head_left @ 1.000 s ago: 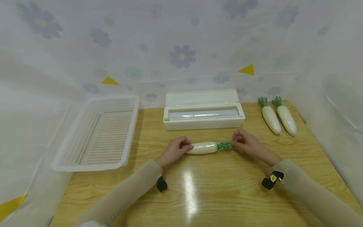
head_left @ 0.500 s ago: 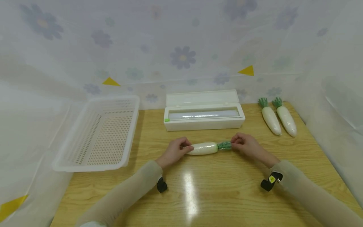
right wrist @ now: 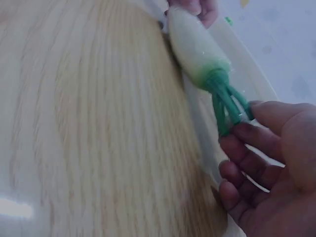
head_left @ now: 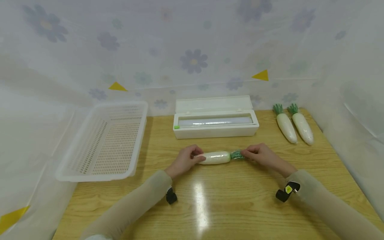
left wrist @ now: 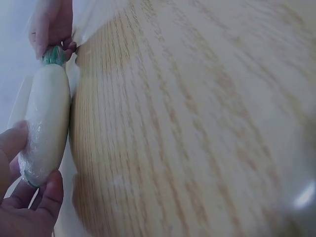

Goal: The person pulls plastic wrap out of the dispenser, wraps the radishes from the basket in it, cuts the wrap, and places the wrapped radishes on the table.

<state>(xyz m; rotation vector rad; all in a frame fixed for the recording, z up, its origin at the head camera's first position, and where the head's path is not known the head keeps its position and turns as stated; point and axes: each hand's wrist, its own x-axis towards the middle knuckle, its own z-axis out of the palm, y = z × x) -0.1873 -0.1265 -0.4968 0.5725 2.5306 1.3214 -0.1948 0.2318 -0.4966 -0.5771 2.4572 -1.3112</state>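
A white radish with short green stalks lies crosswise in front of me, wrapped in shiny cling film. My left hand grips its tapered end, thumb and fingers on opposite sides, as the left wrist view shows. At the other end my right hand pinches the tips of the green stalks between thumb and fingers. Behind the radish stands a white cling film box, lid raised, with the film roll inside.
Two more radishes, a nearer one and an outer one, lie side by side at the back right of the wooden table. At the left stands a white plastic basket with a slotted bottom. Flowered sheeting rises behind.
My right hand has shifted slightly left and closed its fingertips further over the stalk tips. The left hand and radish stay nearly in place.
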